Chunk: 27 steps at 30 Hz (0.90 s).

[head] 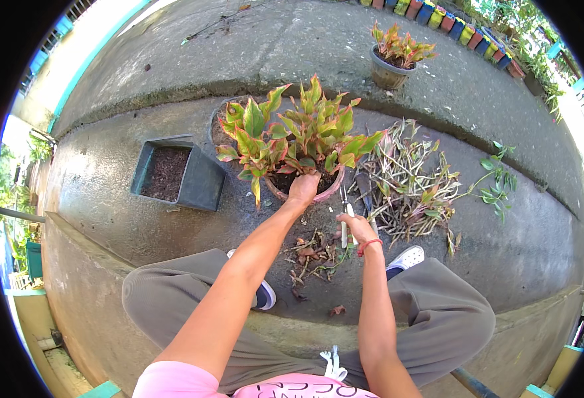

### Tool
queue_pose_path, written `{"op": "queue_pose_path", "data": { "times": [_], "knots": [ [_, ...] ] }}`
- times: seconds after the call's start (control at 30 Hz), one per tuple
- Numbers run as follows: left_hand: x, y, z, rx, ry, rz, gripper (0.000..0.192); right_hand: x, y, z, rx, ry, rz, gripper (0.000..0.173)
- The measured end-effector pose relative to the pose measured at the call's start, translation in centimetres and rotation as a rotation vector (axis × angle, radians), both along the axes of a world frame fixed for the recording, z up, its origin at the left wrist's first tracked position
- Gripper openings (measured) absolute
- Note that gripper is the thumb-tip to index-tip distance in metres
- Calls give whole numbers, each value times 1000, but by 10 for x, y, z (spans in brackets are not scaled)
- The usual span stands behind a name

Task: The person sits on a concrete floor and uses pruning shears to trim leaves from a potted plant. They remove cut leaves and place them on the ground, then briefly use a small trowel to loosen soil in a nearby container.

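A leafy potted plant [311,124] with green and pink-edged leaves stands in a round reddish pot [330,192] before me. My left hand [304,188] reaches over the near rim, its fingers at the base of the stems; leaves and the hand itself hide what the fingertips touch. To the right of the pot's near side, my right hand [355,228], with a red band at the wrist, is closed around scissors or pruning shears with white handles [350,211]. Their metal blades point away from me, towards the pot, and look slightly apart.
A square dark planter with soil [207,174] stands left. Cut stems and leaves [411,189] lie heaped right, beside a dark blade-like tool [364,191]. Dry leaves [311,253] lie between my feet. Beyond a raised concrete edge [252,85] stands a smaller potted plant [391,74].
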State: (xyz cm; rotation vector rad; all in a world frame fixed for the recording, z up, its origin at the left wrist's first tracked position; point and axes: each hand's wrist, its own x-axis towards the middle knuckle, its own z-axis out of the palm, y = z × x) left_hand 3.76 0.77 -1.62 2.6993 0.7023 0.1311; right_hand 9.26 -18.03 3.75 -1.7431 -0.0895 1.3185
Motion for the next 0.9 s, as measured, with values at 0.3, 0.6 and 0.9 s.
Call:
{"op": "queue_pose_path", "data": {
  "times": [0.3, 0.6, 0.9],
  "knots": [
    [-81, 4, 30, -958, -468, 383, 13, 0, -3, -2, -63, 3, 33, 40],
    [-99, 12, 34, -620, 452, 434, 55, -11, 7, -13, -121, -46, -63, 37],
    [-81, 41, -10, -1571, -440, 934, 58, -13, 0, -8, -4, 248, 34, 38]
  ]
}}
